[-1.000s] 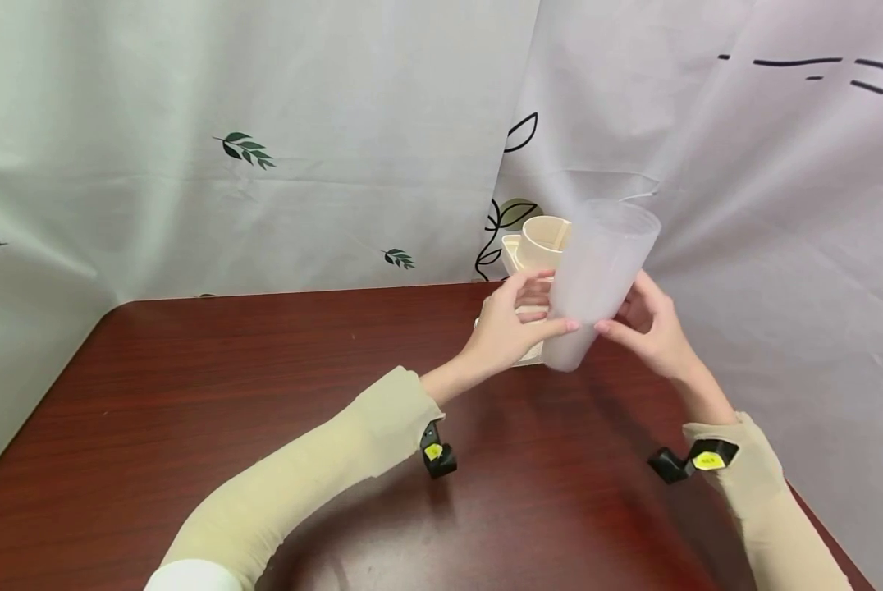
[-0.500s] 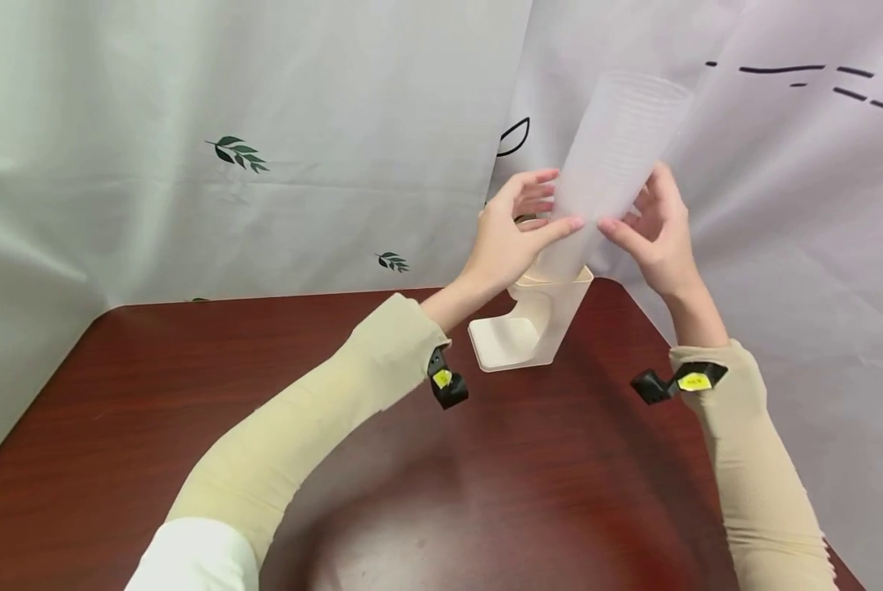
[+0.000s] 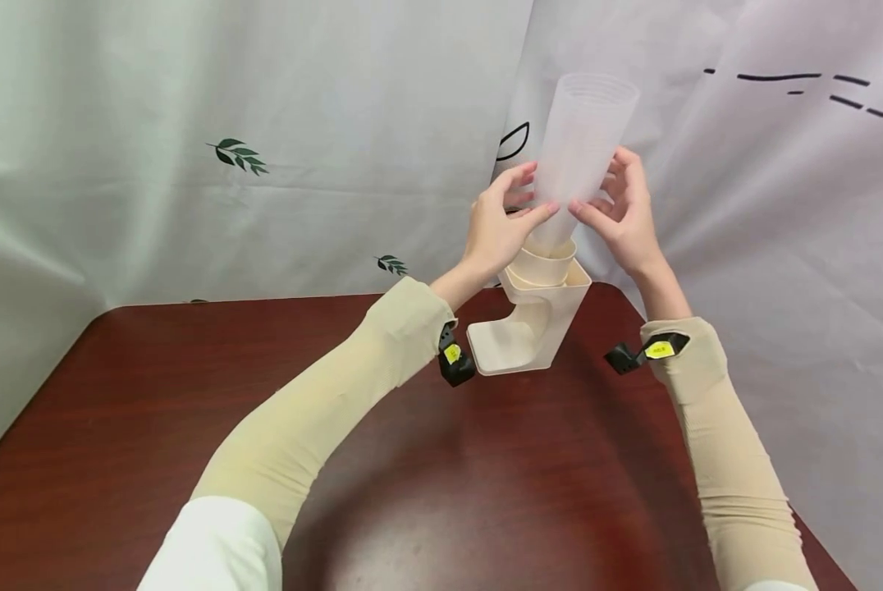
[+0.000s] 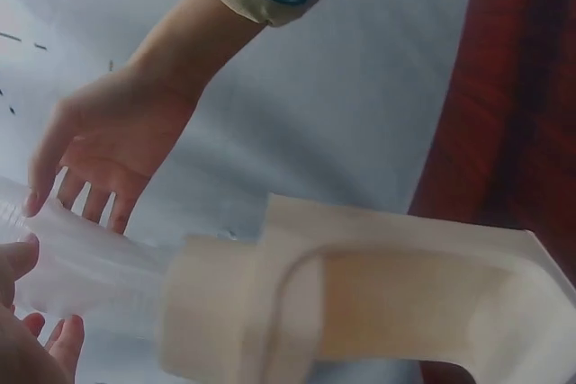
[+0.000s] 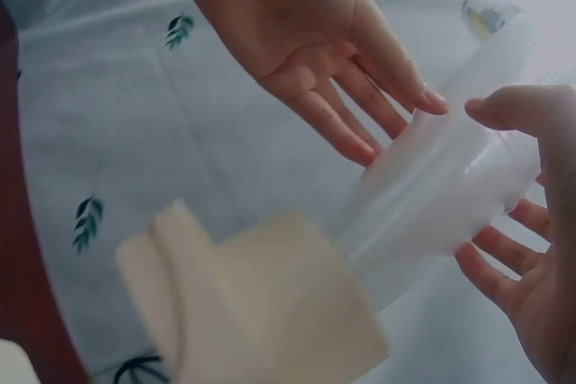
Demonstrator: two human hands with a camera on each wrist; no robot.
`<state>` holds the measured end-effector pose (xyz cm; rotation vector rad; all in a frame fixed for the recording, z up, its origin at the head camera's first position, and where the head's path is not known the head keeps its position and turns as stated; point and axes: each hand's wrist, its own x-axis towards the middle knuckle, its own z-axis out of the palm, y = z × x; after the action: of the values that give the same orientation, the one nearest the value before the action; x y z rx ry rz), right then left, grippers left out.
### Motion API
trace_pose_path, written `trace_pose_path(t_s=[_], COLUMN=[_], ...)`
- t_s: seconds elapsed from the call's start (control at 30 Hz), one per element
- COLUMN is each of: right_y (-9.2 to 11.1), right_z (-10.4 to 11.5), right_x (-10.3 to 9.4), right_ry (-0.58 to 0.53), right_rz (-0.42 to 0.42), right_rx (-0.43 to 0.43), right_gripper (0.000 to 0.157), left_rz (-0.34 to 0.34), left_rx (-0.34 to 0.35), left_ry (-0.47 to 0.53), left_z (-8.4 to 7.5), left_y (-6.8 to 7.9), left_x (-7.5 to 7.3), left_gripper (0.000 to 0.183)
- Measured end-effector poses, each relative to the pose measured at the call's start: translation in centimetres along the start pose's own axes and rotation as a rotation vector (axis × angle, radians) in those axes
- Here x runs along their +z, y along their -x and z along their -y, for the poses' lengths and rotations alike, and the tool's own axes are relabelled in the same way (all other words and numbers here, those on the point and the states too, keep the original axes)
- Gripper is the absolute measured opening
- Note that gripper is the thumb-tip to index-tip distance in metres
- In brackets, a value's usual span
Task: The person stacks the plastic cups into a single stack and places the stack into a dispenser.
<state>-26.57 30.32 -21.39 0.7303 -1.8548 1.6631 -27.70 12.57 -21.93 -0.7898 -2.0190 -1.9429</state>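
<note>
Both of my hands hold a tall stack of clear plastic cups (image 3: 585, 139) from its two sides, low on the stack. My left hand (image 3: 499, 222) grips it from the left, thumb in front and fingers behind. Opposite, my right hand (image 3: 626, 213) grips it in the same way. The stack leans slightly right, with its rims up. Its narrow lower end meets the round collar of a cream cup holder (image 3: 560, 320); how deep it sits is hidden. In the right wrist view the stack (image 5: 441, 168) lines up with the collar (image 5: 306, 285).
The cream holder stands near the far right corner of a dark red-brown table (image 3: 382, 460), its flat foot (image 3: 502, 345) pointing left. A pale curtain (image 3: 323, 148) with leaf prints hangs close behind and to the right.
The cup stack has been lifted, then shifted left over the holder's collar, and it leans less than half a second ago. Both hands moved with it and kept their grip.
</note>
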Motion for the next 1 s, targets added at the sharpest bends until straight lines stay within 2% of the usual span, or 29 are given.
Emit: trace_pose_path(t_s=[0.2, 0.33, 0.4, 0.6, 0.87, 1.0], right_y=[1.1, 2.0, 2.3, 2.6, 3.4, 3.9], right_z=[-1.9, -2.7, -2.8, -2.6, -2.7, -2.9], right_x=[0.3, 0.4, 0.4, 0.7, 0.6, 0.3], right_ry=[0.071, 0.136, 0.160, 0.190, 0.305, 0.348], right_rz=[0.027, 0.037, 0.040, 0.029, 0.048, 0.057], right_rx=[0.074, 0.128, 0.134, 0.115, 0.213, 0.250], right_gripper=[0.060, 0.056, 0.056, 0.054, 0.056, 0.058], left_rz=[0.021, 0.063, 0.084, 0.108, 0.167, 0.186], left_rx=[-0.043, -0.095, -0.097, -0.080, -0.151, -0.159], left_ry=[-0.037, -0.095, -0.113, -0.141, -0.255, -0.322], left_z=[1.7, 2.7, 3.0, 3.1, 3.3, 3.4], left_y=[0.1, 0.5, 0.6, 0.7, 0.7, 0.8], left_x=[-0.3, -0.6, -0.8, -1.0, -0.9, -0.6], left_gripper=[0.054, 0.057, 0.060, 0.061, 0.063, 0.065])
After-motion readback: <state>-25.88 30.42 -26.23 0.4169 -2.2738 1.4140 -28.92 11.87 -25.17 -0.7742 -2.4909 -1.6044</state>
